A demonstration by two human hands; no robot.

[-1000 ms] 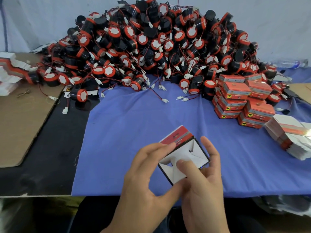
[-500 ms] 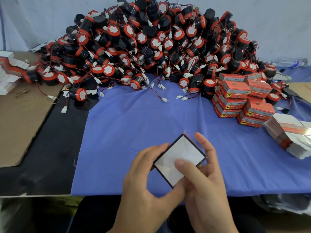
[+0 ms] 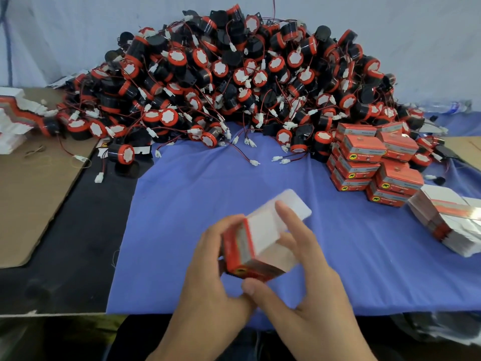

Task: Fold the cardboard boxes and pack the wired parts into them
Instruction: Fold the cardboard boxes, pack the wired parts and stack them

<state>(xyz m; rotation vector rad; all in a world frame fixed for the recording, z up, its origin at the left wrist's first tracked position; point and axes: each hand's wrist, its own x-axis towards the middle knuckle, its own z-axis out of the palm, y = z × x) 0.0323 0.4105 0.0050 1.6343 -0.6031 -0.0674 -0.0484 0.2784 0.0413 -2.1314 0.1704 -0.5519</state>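
A small red and white cardboard box (image 3: 242, 250) is held above the blue cloth (image 3: 208, 194) near the front edge, its white lid flap sticking up and away from me. My left hand (image 3: 210, 277) grips its red left side. My right hand (image 3: 304, 280) holds it from the right, forefinger along the white inside and thumb under the front edge. A big heap of black and red wired parts (image 3: 234, 82) with white connectors fills the back of the table.
Several folded red boxes (image 3: 369, 162) are stacked at the right. A stack of flat box blanks (image 3: 447, 220) lies at the far right, another pile (image 3: 13, 118) at the far left. Brown cardboard sheet (image 3: 28, 194) covers the left side.
The box has been turned over: its closed white bottom faced me before, now its red side and open top with the lid flap show. Both hands shifted with it.
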